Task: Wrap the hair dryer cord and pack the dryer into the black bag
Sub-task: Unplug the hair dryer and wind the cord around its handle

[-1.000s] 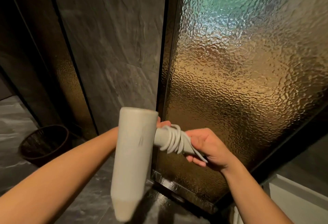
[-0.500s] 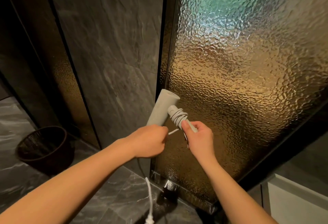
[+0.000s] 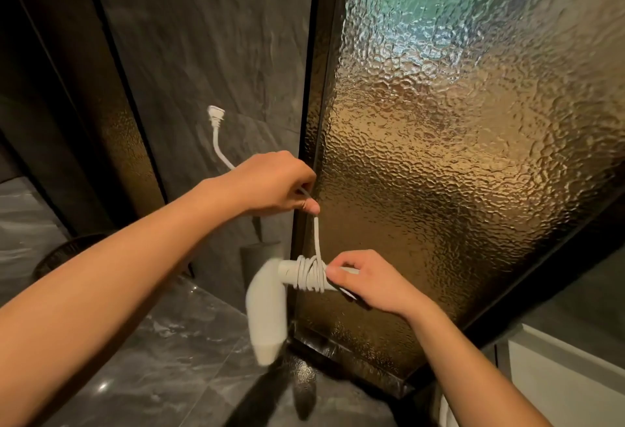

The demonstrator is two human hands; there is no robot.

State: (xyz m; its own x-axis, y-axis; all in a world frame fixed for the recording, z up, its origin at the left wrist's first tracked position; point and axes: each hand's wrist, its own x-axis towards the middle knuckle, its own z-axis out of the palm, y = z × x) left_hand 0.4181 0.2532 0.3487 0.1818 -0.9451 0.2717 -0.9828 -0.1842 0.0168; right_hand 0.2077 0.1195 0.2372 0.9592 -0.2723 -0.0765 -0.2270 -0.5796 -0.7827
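Observation:
A white hair dryer (image 3: pixel 267 311) hangs in the air with its barrel pointing down and its handle level to the right. Several turns of white cord (image 3: pixel 310 276) are wound round the handle. My right hand (image 3: pixel 368 286) grips the end of the handle beside the coils. My left hand (image 3: pixel 275 184) is above it, pinching the cord and holding it taut upward from the coils. The cord's free end arcs up to the left and ends in the plug (image 3: pixel 215 114). No black bag is in view.
A textured amber glass door (image 3: pixel 456 156) stands right behind the hands, with a dark stone wall (image 3: pixel 203 37) to its left. A dark woven bin (image 3: pixel 64 254) sits on the grey marble floor (image 3: pixel 162 359) at the left. A white cabinet edge (image 3: pixel 568 369) shows at lower right.
My left hand let go of the barrel, took the cord and pulled it upward. The dryer swung so its barrel points down. The plug rose from near the floor to the upper left.

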